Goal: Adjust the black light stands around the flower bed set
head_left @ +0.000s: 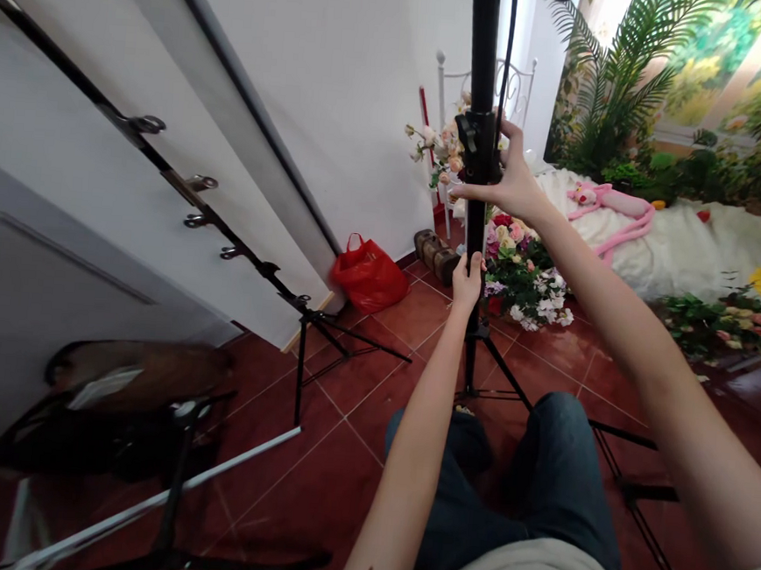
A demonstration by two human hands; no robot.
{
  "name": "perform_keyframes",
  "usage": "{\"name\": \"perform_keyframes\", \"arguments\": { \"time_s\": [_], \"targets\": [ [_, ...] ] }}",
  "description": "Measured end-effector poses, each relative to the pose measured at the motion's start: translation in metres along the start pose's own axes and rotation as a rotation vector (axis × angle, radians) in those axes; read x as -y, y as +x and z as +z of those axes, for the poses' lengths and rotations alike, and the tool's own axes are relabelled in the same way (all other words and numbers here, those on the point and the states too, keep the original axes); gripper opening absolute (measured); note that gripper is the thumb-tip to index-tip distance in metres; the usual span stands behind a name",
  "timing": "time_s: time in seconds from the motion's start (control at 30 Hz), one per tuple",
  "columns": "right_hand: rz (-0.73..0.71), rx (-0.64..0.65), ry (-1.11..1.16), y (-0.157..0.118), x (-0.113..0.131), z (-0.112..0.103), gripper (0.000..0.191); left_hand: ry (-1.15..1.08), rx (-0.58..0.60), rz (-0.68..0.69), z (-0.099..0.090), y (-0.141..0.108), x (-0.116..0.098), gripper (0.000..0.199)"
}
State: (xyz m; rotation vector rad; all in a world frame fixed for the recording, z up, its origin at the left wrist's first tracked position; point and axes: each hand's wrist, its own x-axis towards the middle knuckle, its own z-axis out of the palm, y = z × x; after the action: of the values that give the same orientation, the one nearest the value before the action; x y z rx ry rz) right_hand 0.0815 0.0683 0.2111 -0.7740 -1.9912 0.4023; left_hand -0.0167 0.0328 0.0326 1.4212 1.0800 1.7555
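1. Black clip stand [168, 176], far left, feet on the tiles; white rod [235, 461] below, its tip near one foot. Judgement: step clear of both.
2. Red bag [369, 277] by the wall, well apart from the work.
3. Knob [464, 137] on the collar's left side; neither hand seen on it. Judgement: support the upper tube before loosening it, lest it drop.
4. Left hand [466, 283] grasps the tube below the collar. Judgement: a sound anchor; keep it firm.
5. Stand [485, 39] upright before the person's knees, legs splayed. Judgement: work along its axis, no sideways push.
6. Right hand [515, 186] spread around the collar [483, 128], thumb across the front, unclenched; pressure cannot be told. Judgement: keep fingers off the cable [510, 49].
7. Flowers [526, 274] behind, right; leave leg room.
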Motion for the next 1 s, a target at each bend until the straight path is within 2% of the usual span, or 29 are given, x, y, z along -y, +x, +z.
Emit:
{"name": "perform_keyframes", "arguments": {
  "time_s": [0.07, 0.17, 0.3, 0.37, 0.47, 0.63, 0.9, 1.0],
  "targets": [
    [0.008, -0.014, -0.182, 0.007, 0.009, 0.004, 0.088, -0.017, 0.02, -0.017, -0.001, 0.001, 0.002, 0.065],
    [0.046, -0.048, -0.364, 0.008, 0.01, 0.015, 0.086, -0.03, 0.015, -0.041, -0.002, 0.002, 0.006, 0.064],
    [0.056, -0.143, -0.456, 0.003, 0.0, 0.031, 0.081, 0.033, -0.058, 0.025, -0.003, 0.0, 0.011, 0.057],
    [0.049, -0.162, -0.469, 0.002, -0.004, 0.035, 0.077, 0.06, -0.05, 0.06, -0.004, 0.0, 0.015, 0.067],
    [0.053, -0.102, -0.481, -0.002, -0.005, 0.033, 0.077, 0.098, -0.018, 0.092, -0.004, 0.0, 0.021, 0.076],
    [0.067, 0.108, -0.443, -0.022, -0.008, 0.025, 0.083, 0.177, -0.027, 0.089, -0.003, 0.002, 0.028, 0.073],
    [0.284, 0.13, -0.403, -0.071, -0.008, 0.053, 0.079, 0.066, 0.016, 0.066, -0.001, 0.009, 0.04, 0.063],
    [0.297, 0.135, -0.38, -0.083, -0.013, 0.058, 0.079, 0.039, 0.026, 0.055, -0.001, 0.009, 0.041, 0.058]
  ]
}}
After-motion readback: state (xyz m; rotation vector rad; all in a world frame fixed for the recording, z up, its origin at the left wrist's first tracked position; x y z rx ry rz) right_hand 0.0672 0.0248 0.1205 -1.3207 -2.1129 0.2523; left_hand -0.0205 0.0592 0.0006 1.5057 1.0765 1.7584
